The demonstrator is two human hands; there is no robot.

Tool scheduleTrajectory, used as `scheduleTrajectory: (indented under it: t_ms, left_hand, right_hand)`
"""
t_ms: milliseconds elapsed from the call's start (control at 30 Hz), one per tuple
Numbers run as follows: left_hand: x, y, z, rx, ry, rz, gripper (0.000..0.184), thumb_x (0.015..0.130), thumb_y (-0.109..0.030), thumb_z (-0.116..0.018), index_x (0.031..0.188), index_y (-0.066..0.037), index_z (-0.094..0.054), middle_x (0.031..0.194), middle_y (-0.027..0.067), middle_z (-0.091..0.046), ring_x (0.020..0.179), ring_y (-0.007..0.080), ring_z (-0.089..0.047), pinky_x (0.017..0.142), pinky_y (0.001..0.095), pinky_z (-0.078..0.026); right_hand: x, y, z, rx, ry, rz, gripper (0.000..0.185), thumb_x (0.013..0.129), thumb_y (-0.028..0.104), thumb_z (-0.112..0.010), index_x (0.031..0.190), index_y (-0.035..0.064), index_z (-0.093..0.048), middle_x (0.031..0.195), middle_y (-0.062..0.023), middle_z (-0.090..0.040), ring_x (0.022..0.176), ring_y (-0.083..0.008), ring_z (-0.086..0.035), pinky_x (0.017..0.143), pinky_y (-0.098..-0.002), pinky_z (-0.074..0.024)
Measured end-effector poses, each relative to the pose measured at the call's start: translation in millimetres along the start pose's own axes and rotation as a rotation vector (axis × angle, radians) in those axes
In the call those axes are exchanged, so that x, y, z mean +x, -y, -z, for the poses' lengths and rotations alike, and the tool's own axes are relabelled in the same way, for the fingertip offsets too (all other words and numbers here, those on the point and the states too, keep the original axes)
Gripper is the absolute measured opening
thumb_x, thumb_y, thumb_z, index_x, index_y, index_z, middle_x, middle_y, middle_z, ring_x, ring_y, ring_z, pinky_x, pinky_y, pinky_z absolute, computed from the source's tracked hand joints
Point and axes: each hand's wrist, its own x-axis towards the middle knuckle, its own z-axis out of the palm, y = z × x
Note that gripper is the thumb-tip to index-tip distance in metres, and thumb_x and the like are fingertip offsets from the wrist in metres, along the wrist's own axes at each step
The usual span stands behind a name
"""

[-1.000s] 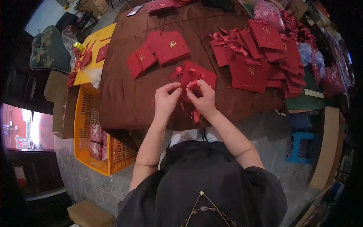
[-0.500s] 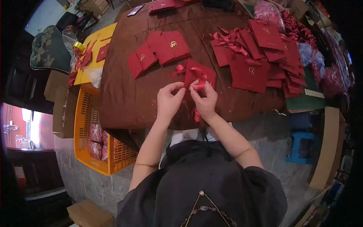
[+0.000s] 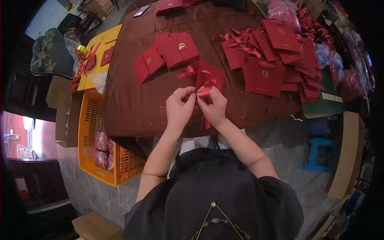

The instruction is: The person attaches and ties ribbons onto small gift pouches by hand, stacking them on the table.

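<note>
A small red paper gift bag (image 3: 216, 76) with gold print lies at the table's near edge, just beyond my hands. My left hand (image 3: 181, 108) is closed in a pinch at its left edge. With thumb and fingers together, my right hand (image 3: 214, 108) grips a shiny red ribbon (image 3: 205, 92) that loops over the front of the bag. The two hands' fingertips almost meet. Another piece of ribbon (image 3: 187, 73) sticks out left of the bag, and a ribbon tail (image 3: 206, 122) hangs below the right hand. The fingertips hide the exact spot being pinched.
Flat red bags (image 3: 181, 50) lie ahead on the brown tablecloth (image 3: 132, 108). A heap of ribboned bags (image 3: 262, 76) is at the right. A yellow crate (image 3: 85, 136) with wrapped packs stands on the floor at left, a blue stool (image 3: 318, 154) at right.
The right hand has turned and drawn slightly left and down with the ribbon, closer to the left hand. The bag has shifted slightly left. The left hand keeps its pinch.
</note>
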Motion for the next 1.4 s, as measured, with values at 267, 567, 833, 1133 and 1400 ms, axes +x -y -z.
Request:
scheduleTrajectory:
  t_ms: [267, 567, 833, 1133, 1400]
  left_hand:
    - [8.6, 1.2, 13.8, -0.052, 0.222, 0.027, 0.023, 0.089, -0.008, -0.068, 0.110, -0.001, -0.073, 0.093, 0.0126, -0.066, 0.079, 0.0221, -0.066, 0.071, 0.0332, -0.053]
    - [12.2, -8.4, 8.6, 0.337, 0.223, -0.286, 0.016, 0.087, -0.003, -0.065, 0.103, 0.001, -0.065, 0.101, 0.0169, -0.063, 0.091, 0.0394, -0.064, 0.078, 0.0419, -0.052]
    - [-0.7, -23.9, 6.1, 0.218, 0.216, -0.391, 0.014, 0.089, 0.000, -0.060, 0.103, -0.001, -0.059, 0.099, 0.0167, -0.058, 0.089, 0.0391, -0.062, 0.075, 0.0418, -0.051]
    - [-2.3, 9.0, 44.8, 0.410, -0.026, -0.172, 0.006, 0.091, -0.010, -0.067, 0.090, -0.005, -0.065, 0.089, 0.0098, -0.059, 0.076, 0.0286, -0.064, 0.067, 0.0380, -0.051]
    - [36.6, 35.9, 9.5, -0.301, 0.217, 0.021, 0.090, 0.093, -0.025, -0.072, 0.161, -0.009, -0.015, 0.159, 0.0201, -0.034, 0.146, 0.0312, -0.037, 0.117, 0.0420, -0.033]
  right_hand:
    - [-1.9, -2.5, 4.5, 0.306, 0.001, -0.387, 0.010, 0.087, 0.004, -0.074, 0.091, 0.0025, -0.066, 0.090, -0.0017, -0.070, 0.077, -0.0062, -0.061, 0.067, -0.0246, -0.0492]
    - [0.3, -11.5, 27.3, 0.271, 0.087, -0.392, 0.029, 0.087, 0.011, -0.078, 0.112, 0.0021, -0.066, 0.108, -0.0097, -0.071, 0.096, -0.0191, -0.068, 0.085, -0.0340, -0.0530]
    - [21.8, -29.4, 72.7, 0.290, 0.062, -0.886, 0.054, 0.095, 0.021, -0.072, 0.138, -0.0056, -0.053, 0.128, -0.0167, -0.065, 0.113, -0.0221, -0.063, 0.097, -0.0347, -0.0504]
    - [31.7, -48.2, 103.1, 0.458, -0.273, -0.741, 0.038, 0.097, 0.009, -0.066, 0.130, -0.0072, -0.057, 0.121, -0.0127, -0.066, 0.106, -0.0175, -0.064, 0.095, -0.0313, -0.0516]
    - [26.0, -23.4, 92.9, 0.400, -0.233, -0.642, 0.036, 0.098, 0.008, -0.065, 0.131, -0.0032, -0.056, 0.123, -0.0100, -0.065, 0.111, -0.0159, -0.062, 0.098, -0.0304, -0.0495]
